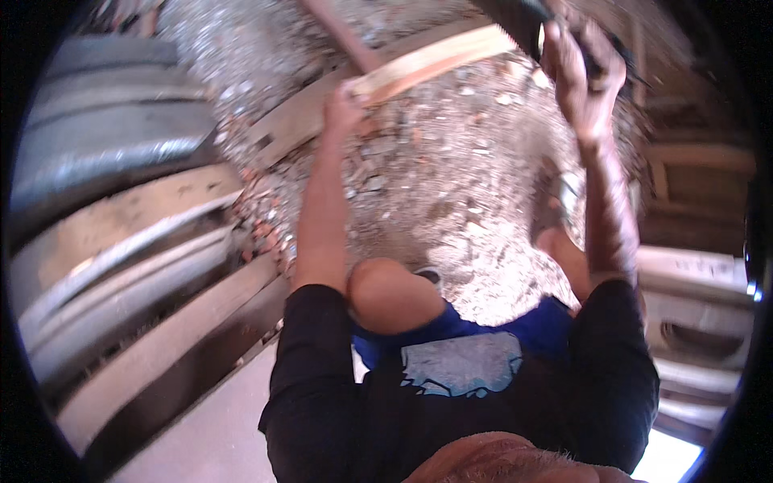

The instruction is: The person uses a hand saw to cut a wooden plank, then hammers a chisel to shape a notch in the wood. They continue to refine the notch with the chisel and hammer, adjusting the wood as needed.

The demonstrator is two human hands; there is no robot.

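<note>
Wood strip [443,63], pale and freshly coloured, slants across the upper middle of the view, between the two hands. At far left, thick timber boards [133,213] lie roughly parallel, one above another. Next comes a longer, duller plank [302,121] with a dark notch near its lower end, partly behind the strip. The left hand [345,106] grips the strip's left end (its fingers are blurred). Rubble-strewn ground [451,161] spreads below the strip. At the strip's right end, the right hand [586,76] is wrapped round a dark-bladed saw [515,20]; whether the blade touches the wood, I cannot tell. Farther right, more timber pieces [692,268] line the edge.
</note>
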